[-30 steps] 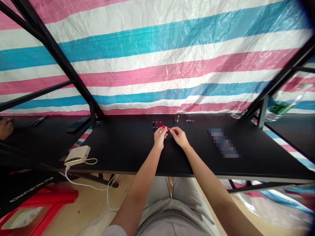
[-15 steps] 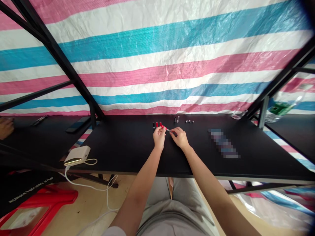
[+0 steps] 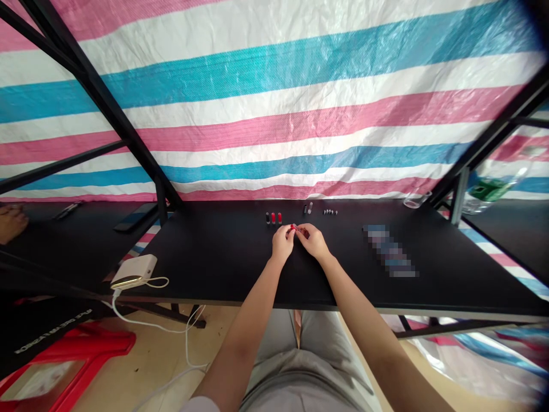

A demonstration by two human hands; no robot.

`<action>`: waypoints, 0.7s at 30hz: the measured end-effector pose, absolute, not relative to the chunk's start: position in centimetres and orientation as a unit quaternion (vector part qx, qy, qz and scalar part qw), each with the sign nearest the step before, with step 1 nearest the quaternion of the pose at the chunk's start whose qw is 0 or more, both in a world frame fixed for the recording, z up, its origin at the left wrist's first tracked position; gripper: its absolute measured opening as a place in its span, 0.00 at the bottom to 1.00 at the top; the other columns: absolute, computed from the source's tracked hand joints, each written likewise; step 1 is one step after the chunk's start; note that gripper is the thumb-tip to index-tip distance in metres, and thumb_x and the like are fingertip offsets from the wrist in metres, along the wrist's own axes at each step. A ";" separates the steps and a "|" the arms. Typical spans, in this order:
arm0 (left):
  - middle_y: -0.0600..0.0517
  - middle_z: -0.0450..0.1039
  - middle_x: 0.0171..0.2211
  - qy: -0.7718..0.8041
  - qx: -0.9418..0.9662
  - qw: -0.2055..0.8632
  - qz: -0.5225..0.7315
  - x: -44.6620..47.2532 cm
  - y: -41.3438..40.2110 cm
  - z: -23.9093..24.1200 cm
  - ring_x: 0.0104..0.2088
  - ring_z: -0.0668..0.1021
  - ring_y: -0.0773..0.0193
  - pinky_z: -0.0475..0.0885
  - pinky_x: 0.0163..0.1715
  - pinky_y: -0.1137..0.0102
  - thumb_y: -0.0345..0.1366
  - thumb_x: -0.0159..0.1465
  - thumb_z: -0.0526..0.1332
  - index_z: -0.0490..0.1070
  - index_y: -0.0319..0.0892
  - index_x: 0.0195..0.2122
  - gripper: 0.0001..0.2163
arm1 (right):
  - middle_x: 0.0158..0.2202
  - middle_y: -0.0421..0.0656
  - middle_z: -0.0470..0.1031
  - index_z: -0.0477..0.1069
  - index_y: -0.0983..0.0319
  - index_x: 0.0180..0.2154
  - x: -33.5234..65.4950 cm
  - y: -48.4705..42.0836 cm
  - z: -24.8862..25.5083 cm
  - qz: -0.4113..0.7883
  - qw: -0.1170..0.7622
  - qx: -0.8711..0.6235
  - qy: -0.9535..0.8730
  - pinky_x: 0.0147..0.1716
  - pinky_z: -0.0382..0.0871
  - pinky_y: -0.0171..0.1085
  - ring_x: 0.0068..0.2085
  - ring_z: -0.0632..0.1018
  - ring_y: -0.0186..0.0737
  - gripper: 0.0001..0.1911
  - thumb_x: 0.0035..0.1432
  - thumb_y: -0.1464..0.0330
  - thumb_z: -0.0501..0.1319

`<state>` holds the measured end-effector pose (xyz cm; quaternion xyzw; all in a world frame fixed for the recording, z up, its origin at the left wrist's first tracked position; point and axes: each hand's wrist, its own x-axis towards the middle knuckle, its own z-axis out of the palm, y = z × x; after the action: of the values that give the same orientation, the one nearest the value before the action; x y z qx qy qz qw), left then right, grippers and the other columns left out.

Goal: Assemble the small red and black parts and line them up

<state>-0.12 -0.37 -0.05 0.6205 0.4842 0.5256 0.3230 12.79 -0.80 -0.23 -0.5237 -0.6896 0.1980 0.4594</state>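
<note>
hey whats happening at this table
A person is working on a small red piece over a black table. The left hand holds it; the right hand's fingers meet it from the other side, mostly hiding what they grip. Just beyond, a black and two red cylinders form a row, with small shiny pieces farther right.

White lettering (image 3: 43, 339) runs at a slant along a black cloth (image 3: 26, 323) at lower left; blur and angle leave its words unreadable with certainty. The green label (image 3: 484, 187) of the clear bottle (image 3: 472, 203) at far right shows pale marks too small to read. Pixelation obscures any print on the long object (image 3: 390, 250) lying on the table (image 3: 223, 257).
</note>
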 end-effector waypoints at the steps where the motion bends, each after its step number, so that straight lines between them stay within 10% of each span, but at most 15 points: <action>1: 0.48 0.73 0.36 0.481 0.622 0.326 0.524 -0.1 -0.4 0.0 0.33 0.74 0.63 0.69 0.41 0.67 0.33 0.56 0.59 0.74 0.44 0.35 0.07 | 0.29 0.43 0.70 0.70 0.61 0.36 12.9 -0.8 -0.3 0.198 0.452 -0.526 -0.692 0.30 0.66 0.36 0.28 0.69 0.36 0.13 0.54 0.61 0.53; 21: 0.49 0.74 0.31 0.530 0.571 0.329 0.534 -0.1 -0.4 0.1 0.33 0.76 0.65 0.70 0.38 0.67 0.24 0.56 0.51 0.74 0.41 0.32 0.12 | 0.26 0.42 0.75 0.69 0.59 0.25 14.6 4.2 1.5 0.100 0.332 -0.717 -0.604 0.38 0.60 0.41 0.32 0.75 0.41 0.07 0.51 0.63 0.58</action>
<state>-0.13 -0.38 0.14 0.5707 0.5302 0.5336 0.3293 14.57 4.25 1.48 -0.7174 -0.6042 0.1005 0.3318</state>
